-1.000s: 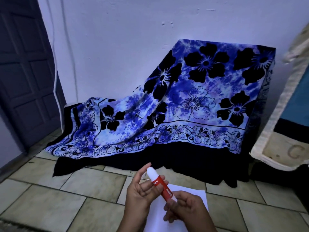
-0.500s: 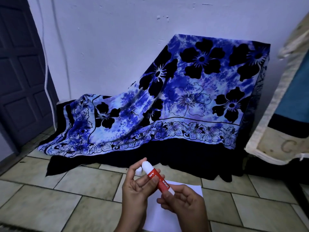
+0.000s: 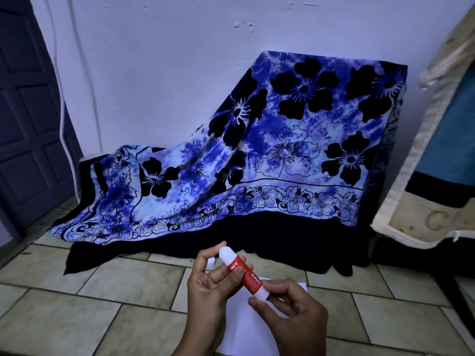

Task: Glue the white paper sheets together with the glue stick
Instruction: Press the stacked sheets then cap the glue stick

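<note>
A red glue stick (image 3: 246, 274) with a white cap and a white base is held slantwise between both hands, low in the middle of the head view. My left hand (image 3: 208, 291) pinches its capped upper end with thumb and fingers. My right hand (image 3: 290, 312) grips its white lower end. White paper sheets (image 3: 246, 327) lie flat on the tiled floor right under the hands, mostly hidden by them; I cannot tell how many sheets there are.
A blue and black flowered cloth (image 3: 257, 155) drapes over something against the white wall just beyond the paper. A worn mattress edge (image 3: 421, 191) leans in at the right. A dark door (image 3: 25, 119) stands at the left. Beige floor tiles (image 3: 77, 317) surround the paper.
Both hands have kept hold of the glue stick, and the left fingers have shifted slightly on the cap end. The camera view has drifted a little; the paper has not moved.
</note>
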